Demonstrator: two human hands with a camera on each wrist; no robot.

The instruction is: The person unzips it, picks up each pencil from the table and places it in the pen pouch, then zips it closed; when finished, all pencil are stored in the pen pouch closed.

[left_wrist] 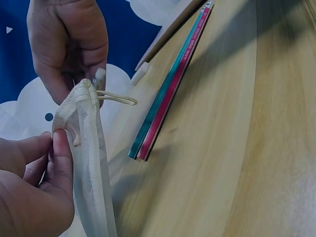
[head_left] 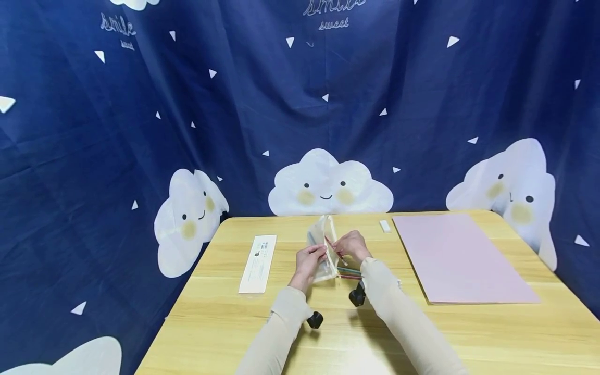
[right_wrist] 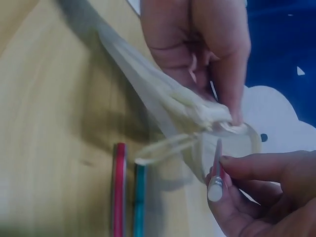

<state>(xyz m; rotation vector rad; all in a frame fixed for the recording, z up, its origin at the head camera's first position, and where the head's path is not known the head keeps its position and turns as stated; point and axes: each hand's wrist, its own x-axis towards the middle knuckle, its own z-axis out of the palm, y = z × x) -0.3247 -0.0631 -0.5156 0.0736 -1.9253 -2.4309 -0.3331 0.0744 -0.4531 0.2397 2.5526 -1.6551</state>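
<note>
A: Head view: where is the pouch (head_left: 319, 233)?
B: Over the bench (head_left: 211, 323), its rim clamped in the left hand (head_left: 308, 263). The right hand (head_left: 351, 244) pinches the held pencil (head_left: 341, 257) at the mouth. Just beside lie a green pencil (head_left: 349, 270) and a red pencil (head_left: 350, 277).
A: And farther off?
B: A white pack (head_left: 258, 264) to the left; an eraser (head_left: 385, 226) and a pink board (head_left: 461, 260) to the right.
A: Left wrist view?
B: The left thumb and fingertips close together on the pouch's edge; a loop (left_wrist: 116, 98) sticks out from its top. The right hand is beyond, partly hidden.
A: Right wrist view?
B: The right thumb and fingers are clamped on the held pencil, its other end toward the mouth. Whether that end is inside, one cannot tell.
A: Which step, then?
B: Filling the pouch, by the look of it. The next move seems to call for the left hand to hold the mouth spread and the right to slide the held pencil in lengthwise, clear of the loop.
</note>
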